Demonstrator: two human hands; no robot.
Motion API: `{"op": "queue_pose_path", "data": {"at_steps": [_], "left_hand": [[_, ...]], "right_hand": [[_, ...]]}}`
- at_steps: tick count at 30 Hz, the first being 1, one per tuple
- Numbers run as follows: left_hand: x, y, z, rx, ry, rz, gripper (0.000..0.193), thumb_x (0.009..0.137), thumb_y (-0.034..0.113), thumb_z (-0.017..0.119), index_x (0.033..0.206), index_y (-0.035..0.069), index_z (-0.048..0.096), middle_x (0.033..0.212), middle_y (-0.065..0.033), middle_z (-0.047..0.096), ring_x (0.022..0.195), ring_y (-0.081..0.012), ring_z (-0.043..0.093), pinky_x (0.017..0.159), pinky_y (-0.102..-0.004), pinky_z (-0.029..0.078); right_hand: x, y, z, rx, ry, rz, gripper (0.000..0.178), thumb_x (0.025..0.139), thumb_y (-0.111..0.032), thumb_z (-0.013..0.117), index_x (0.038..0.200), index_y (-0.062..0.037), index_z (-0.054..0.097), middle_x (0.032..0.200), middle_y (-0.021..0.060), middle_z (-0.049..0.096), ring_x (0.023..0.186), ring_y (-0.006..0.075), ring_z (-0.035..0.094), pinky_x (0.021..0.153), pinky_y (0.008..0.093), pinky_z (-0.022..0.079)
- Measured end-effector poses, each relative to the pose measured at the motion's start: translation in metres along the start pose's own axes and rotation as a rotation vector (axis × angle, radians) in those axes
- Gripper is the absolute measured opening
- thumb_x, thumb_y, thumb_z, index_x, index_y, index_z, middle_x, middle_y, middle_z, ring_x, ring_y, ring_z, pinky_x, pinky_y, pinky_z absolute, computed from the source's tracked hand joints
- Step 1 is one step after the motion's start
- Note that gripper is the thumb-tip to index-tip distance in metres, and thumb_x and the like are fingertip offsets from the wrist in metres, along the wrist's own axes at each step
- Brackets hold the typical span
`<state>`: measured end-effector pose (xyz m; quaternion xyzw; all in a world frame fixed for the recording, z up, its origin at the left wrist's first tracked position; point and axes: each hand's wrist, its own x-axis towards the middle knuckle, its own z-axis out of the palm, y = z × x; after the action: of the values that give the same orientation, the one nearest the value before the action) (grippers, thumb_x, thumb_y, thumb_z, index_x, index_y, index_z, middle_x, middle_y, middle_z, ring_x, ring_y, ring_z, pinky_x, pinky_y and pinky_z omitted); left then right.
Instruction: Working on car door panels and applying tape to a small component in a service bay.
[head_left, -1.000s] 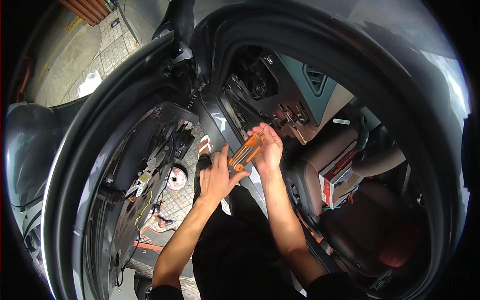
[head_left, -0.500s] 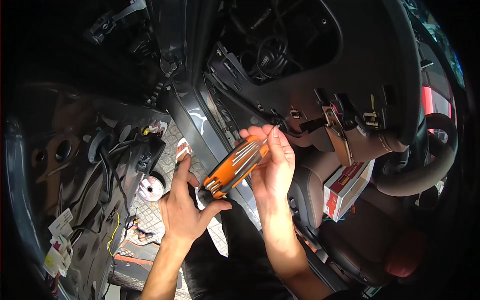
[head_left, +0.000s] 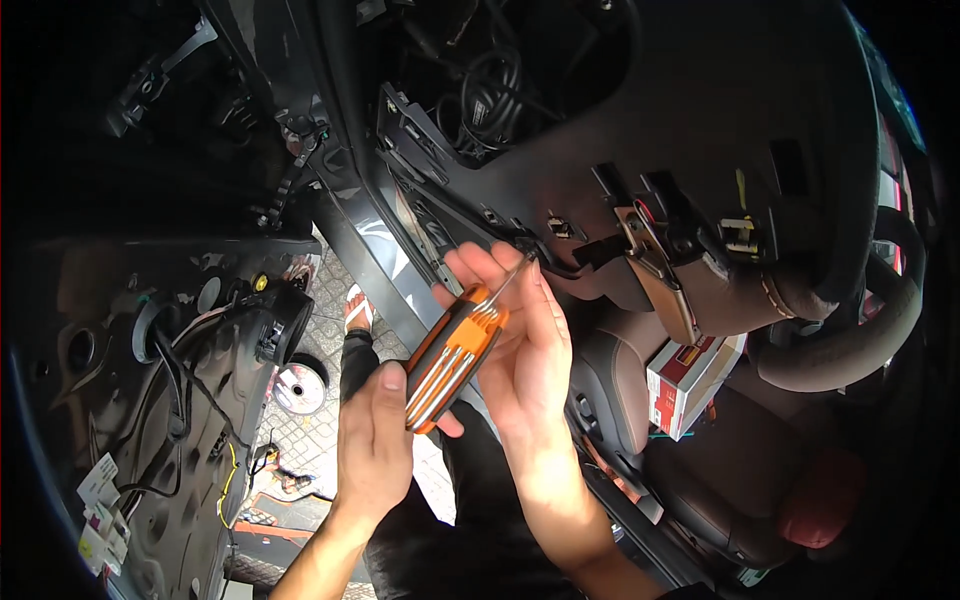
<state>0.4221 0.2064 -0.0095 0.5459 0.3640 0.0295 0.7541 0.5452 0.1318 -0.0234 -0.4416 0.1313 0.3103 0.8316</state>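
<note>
The orange tool (head_left: 464,338) turned, pinched by left grip (head_left: 376,432); unclear whether right grip (head_left: 526,360) pinches.

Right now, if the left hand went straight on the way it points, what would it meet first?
Probably the right hand, ahead and to the right, around the far end of the orange-and-black folding tool that the left hand holds; exact depth is unclear.

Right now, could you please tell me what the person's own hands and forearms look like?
The left hand and right hand are ungloved; no rings or watch show. The left forearm and right forearm are bare as far as visible, with no clear markings. Whether a sleeve begins near the lower edge cannot be told.
</note>
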Motion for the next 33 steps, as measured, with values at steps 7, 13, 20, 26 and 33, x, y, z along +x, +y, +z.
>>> {"op": "queue_pose_path", "data": {"at_steps": [7, 13, 20, 26, 33], "left_hand": [[0.011, -0.008, -0.006, 0.779, 0.116, 0.182, 0.044, 0.100, 0.033, 0.041, 0.085, -0.003, 0.061, 0.056, -0.0081, 0.057, 0.048, -0.0121, 0.049, 0.049, -0.0334, 0.041], [0.060, 0.046, 0.023, 0.191, 0.061, 0.128, 0.016, 0.090, 0.012, 0.062, 0.099, -0.002, 0.062, 0.077, -0.0014, 0.061, 0.053, 0.0003, 0.047, 0.048, -0.0168, 0.037], [0.088, 0.043, 0.081, 0.208, -0.034, 0.119, 0.014, 0.086, 0.008, 0.064, 0.091, -0.005, 0.061, 0.075, -0.0020, 0.060, 0.053, -0.0027, 0.048, 0.042, -0.0178, 0.035], [0.101, 0.020, 0.055, 0.181, 0.093, 0.217, 0.010, 0.092, 0.013, 0.058, 0.098, 0.005, 0.058, 0.088, 0.0013, 0.058, 0.074, -0.0044, 0.048, 0.066, -0.0188, 0.038], [0.105, 0.011, 0.064, -0.085, 0.004, 0.051, 0.025, 0.092, 0.028, 0.044, 0.078, 0.008, 0.045, 0.067, 0.0003, 0.043, 0.044, -0.0041, 0.026, 0.039, -0.0189, 0.022]], "right_hand": [[-0.008, 0.008, -0.016, 0.077, -0.164, 0.071, 0.048, 0.099, -0.042, 0.037, 0.119, 0.0000, 0.048, 0.093, 0.0134, 0.058, 0.080, 0.0271, 0.063, 0.072, 0.0435, 0.056], [-0.008, 0.014, -0.011, 0.004, -0.045, 0.044, 0.039, 0.097, -0.041, 0.046, 0.106, -0.0040, 0.053, 0.077, 0.0042, 0.053, 0.059, 0.0136, 0.056, 0.052, 0.0280, 0.051], [-0.004, 0.003, -0.021, 0.014, -0.001, -0.048, 0.035, 0.097, -0.035, 0.053, 0.095, -0.0009, 0.057, 0.077, -0.0029, 0.049, 0.072, 0.0050, 0.043, 0.067, 0.0226, 0.039], [-0.021, 0.013, -0.045, -0.408, -0.226, -0.024, 0.046, 0.096, -0.046, 0.047, 0.079, -0.0036, 0.047, 0.069, 0.0055, 0.048, 0.067, 0.0119, 0.043, 0.061, 0.0318, 0.038], [-0.092, 0.023, -0.117, -0.327, -0.125, 0.126, 0.041, 0.099, -0.043, 0.043, 0.081, -0.0066, 0.045, 0.071, -0.0013, 0.036, 0.069, 0.0096, 0.034, 0.064, 0.0283, 0.034]]}}
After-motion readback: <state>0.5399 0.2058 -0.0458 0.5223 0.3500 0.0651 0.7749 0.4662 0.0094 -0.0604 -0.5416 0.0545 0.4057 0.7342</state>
